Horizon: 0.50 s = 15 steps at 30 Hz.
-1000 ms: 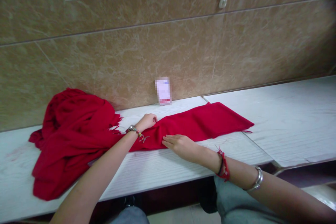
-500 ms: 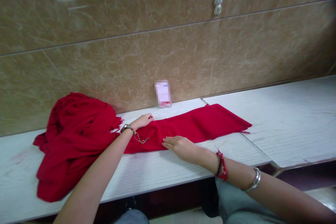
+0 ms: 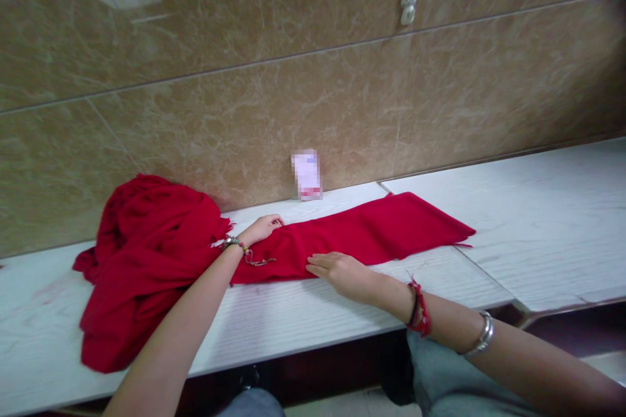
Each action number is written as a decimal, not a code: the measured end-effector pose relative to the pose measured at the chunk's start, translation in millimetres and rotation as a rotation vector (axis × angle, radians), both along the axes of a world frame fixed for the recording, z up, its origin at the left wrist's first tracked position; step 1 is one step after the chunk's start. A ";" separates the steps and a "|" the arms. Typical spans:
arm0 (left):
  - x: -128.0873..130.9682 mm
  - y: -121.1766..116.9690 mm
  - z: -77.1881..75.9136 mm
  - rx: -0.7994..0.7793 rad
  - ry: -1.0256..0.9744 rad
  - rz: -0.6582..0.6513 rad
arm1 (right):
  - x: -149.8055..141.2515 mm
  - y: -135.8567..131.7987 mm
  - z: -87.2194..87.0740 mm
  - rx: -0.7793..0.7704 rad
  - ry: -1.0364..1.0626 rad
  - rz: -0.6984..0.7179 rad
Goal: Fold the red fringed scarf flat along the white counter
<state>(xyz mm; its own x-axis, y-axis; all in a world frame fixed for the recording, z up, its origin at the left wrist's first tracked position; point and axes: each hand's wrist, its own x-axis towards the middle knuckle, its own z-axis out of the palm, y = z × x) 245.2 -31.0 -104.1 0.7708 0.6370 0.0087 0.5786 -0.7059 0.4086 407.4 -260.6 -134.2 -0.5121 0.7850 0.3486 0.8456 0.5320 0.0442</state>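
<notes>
A red scarf [image 3: 362, 234], folded into a long flat strip, lies on the white bench top, its pointed end to the right. My left hand [image 3: 261, 229] is at the far edge of the strip near its left part, fingers curled in on that edge. At the near edge, my right hand [image 3: 340, 272] rests with its fingers stretched out flat on the cloth; its thumb is hidden. Left of the strip, a loose heap of red fringed cloth [image 3: 151, 260] is bunched against the wall, partly behind my left forearm.
A small upright pack [image 3: 307, 174], blurred out, leans against the brown marbled wall [image 3: 244, 124] behind the strip. A small white hook [image 3: 408, 6] is fixed higher up. The white bench [image 3: 552, 221] has a seam at the right and a dark gap below its front edge.
The whole view has shifted slightly, so things appear a little further right. Both hands stay at nearly the same places on the scarf, and the strip looks a bit smoother near them.
</notes>
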 end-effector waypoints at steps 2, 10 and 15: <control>-3.7 -0.1 1.1 -0.011 0.005 -0.018 | 0.2 0.1 -0.3 0.002 -0.004 0.000; -14.7 -8.1 6.6 0.025 0.108 -0.007 | 1.1 0.2 -2.4 0.026 -0.003 0.005; -9.6 -18.0 5.6 0.057 0.172 0.045 | 1.0 1.3 -4.2 0.021 0.008 0.010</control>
<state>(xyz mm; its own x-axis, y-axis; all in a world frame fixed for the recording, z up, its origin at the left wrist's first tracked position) 235.6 -49.0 -98.5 0.7346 0.6733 -0.0834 0.6683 -0.6968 0.2606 408.4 -259.2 -138.3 -0.5169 0.7723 0.3693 0.8407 0.5392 0.0493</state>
